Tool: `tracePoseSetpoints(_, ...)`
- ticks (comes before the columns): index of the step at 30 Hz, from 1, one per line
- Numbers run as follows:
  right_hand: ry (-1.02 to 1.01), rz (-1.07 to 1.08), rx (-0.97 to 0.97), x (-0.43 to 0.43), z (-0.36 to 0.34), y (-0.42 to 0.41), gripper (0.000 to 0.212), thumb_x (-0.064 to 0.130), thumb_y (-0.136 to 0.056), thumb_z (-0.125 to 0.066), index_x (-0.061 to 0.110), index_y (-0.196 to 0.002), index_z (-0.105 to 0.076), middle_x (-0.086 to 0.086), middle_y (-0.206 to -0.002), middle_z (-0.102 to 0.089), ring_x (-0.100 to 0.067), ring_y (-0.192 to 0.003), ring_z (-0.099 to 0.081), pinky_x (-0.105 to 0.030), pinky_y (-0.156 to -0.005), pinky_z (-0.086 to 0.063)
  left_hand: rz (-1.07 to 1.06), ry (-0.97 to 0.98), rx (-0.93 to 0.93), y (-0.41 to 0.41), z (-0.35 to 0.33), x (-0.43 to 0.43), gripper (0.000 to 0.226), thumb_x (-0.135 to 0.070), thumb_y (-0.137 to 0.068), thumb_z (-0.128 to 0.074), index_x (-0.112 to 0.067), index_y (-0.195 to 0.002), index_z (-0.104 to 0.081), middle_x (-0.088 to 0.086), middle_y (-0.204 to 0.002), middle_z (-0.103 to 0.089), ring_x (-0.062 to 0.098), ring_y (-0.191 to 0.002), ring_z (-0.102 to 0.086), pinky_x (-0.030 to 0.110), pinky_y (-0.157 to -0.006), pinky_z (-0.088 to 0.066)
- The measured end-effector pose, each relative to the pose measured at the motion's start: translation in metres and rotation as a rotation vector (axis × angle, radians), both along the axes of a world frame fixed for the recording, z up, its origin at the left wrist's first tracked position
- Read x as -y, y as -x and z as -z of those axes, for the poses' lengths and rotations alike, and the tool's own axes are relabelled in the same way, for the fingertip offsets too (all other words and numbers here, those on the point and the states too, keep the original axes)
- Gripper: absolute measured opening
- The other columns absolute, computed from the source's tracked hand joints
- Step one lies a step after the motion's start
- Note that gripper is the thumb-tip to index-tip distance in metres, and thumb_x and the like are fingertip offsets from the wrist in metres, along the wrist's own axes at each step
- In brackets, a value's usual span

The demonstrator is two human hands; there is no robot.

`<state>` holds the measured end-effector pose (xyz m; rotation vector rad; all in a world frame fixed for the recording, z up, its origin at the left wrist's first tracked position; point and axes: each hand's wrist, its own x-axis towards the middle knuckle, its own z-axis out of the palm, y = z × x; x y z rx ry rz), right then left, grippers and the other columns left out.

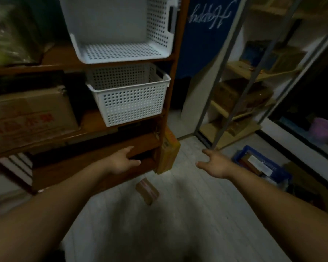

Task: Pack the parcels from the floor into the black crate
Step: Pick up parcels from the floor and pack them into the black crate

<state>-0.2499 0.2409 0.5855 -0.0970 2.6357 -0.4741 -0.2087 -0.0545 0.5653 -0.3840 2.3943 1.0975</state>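
Note:
A small brown parcel (pixel 147 190) with tape lies flat on the pale floor, below and between my hands. A taller yellow-brown box (pixel 168 151) stands on end against the corner of the wooden shelf. My left hand (pixel 124 160) reaches forward in front of the lowest shelf, fingers apart and empty. My right hand (pixel 215 164) is stretched out over the floor, fingers spread, holding nothing. No black crate can be made out for certain; a dark shape sits on the bottom shelf behind my left hand.
The wooden shelf unit (pixel 95 129) fills the left, holding two white perforated baskets (pixel 129 95) and a cardboard box (pixel 30 114). A blue crate (pixel 261 167) with packets stands on the floor at right, beside a metal-framed rack (pixel 240 103).

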Motion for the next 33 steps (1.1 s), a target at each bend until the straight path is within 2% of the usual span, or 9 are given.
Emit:
tracePoseSetpoints(6, 0.017, -0.241, 0.148, -0.01, 0.073, 0.1, 0.064, 0.038, -0.095, -0.053, 0.012, -0.148, -0.028, -0.007, -0.154, -0.03, -0.023, -0.139, -0.033, -0.025, -0.106, -0.029, -0.341, -0.119, 0.017, 0.027, 0.057, -0.034, 0.069, -0.031, -0.093, -0.056, -0.023, -0.15, -0.018, 0.007, -0.148, -0.036, 0.022, -0.118, -0.048, 0.025, -0.088, -0.04)
tracePoseSetpoints(8, 0.01, -0.306, 0.234, -0.015, 0.101, 0.125, 0.053, 0.032, -0.096, -0.052, 0.012, -0.143, -0.037, -0.008, -0.146, -0.042, -0.023, -0.132, -0.042, -0.025, -0.102, -0.034, -0.433, -0.126, 0.059, 0.033, 0.082, -0.047, 0.073, -0.033, -0.092, -0.056, -0.022, -0.151, -0.015, 0.007, -0.152, -0.031, 0.024, -0.127, -0.044, 0.032, -0.099, -0.04)
tracePoseSetpoints(10, 0.005, -0.327, 0.293, -0.019, 0.135, 0.146, 0.06, 0.036, -0.094, -0.054, 0.013, -0.145, -0.033, -0.008, -0.148, -0.04, -0.024, -0.132, -0.043, -0.03, -0.105, -0.037, -0.471, -0.084, 0.114, 0.037, 0.109, -0.06, 0.075, -0.036, -0.092, -0.056, -0.019, -0.152, -0.013, 0.007, -0.158, -0.018, 0.027, -0.141, -0.027, 0.037, -0.111, -0.028)
tracePoseSetpoints(13, 0.001, -0.303, 0.366, -0.018, 0.185, 0.172, 0.072, 0.043, -0.094, -0.053, 0.015, -0.151, -0.02, -0.008, -0.155, -0.026, -0.026, -0.136, -0.037, -0.033, -0.105, -0.039, -0.514, -0.052, 0.196, 0.045, 0.153, -0.073, 0.075, -0.035, -0.092, -0.057, -0.021, -0.151, -0.013, 0.006, -0.159, -0.013, 0.026, -0.144, -0.02, 0.038, -0.114, -0.023)
tracePoseSetpoints(16, -0.006, -0.302, 0.413, -0.011, 0.236, 0.189, 0.07, 0.042, -0.095, -0.051, 0.016, -0.151, -0.018, -0.008, -0.156, -0.023, -0.026, -0.135, -0.038, -0.031, -0.099, -0.042, -0.525, -0.043, 0.255, 0.055, 0.201, -0.074, 0.075, -0.035, -0.091, -0.058, -0.021, -0.151, -0.013, 0.006, -0.159, -0.013, 0.026, -0.145, -0.019, 0.038, -0.115, -0.022)
tracePoseSetpoints(20, -0.017, -0.324, 0.46, 0.002, 0.32, 0.205, 0.07, 0.043, -0.095, -0.05, 0.018, -0.151, -0.017, -0.008, -0.157, -0.021, -0.027, -0.139, -0.033, -0.035, -0.105, -0.036, -0.554, -0.045, 0.29, 0.072, 0.281, -0.069, 0.074, -0.034, -0.092, -0.057, -0.021, -0.151, -0.014, 0.007, -0.159, -0.013, 0.027, -0.145, -0.019, 0.038, -0.115, -0.021)
tracePoseSetpoints(24, -0.003, -0.33, 0.476, 0.019, 0.415, 0.217, 0.067, 0.037, -0.095, -0.053, 0.017, -0.15, -0.02, -0.011, -0.149, -0.036, -0.024, -0.115, -0.055, -0.031, -0.085, -0.049, -0.623, -0.084, 0.302, 0.092, 0.378, -0.06, 0.072, -0.033, -0.092, -0.057, -0.022, -0.151, -0.016, 0.007, -0.158, -0.018, 0.029, -0.142, -0.026, 0.038, -0.112, -0.027)
tracePoseSetpoints(28, 0.05, -0.354, 0.474, 0.042, 0.53, 0.232, 0.067, 0.037, -0.092, -0.056, 0.015, -0.148, -0.025, -0.009, -0.147, -0.04, -0.027, -0.123, -0.05, -0.033, -0.091, -0.048, -0.687, -0.126, 0.324, 0.108, 0.487, -0.054, 0.073, -0.033, -0.091, -0.058, -0.023, -0.151, -0.018, 0.01, -0.155, -0.025, 0.03, -0.139, -0.033, 0.04, -0.111, -0.031)
tracePoseSetpoints(33, 0.131, -0.31, 0.49, 0.072, 0.682, 0.244, 0.06, 0.05, -0.085, -0.061, 0.019, -0.134, -0.047, -0.003, -0.118, -0.062, -0.014, -0.087, -0.063, -0.028, -0.067, -0.054, -0.758, -0.164, 0.325, 0.134, 0.623, -0.058, 0.07, -0.03, -0.092, -0.057, -0.021, -0.15, -0.02, 0.012, -0.152, -0.032, 0.029, -0.133, -0.04, 0.031, -0.1, -0.036)
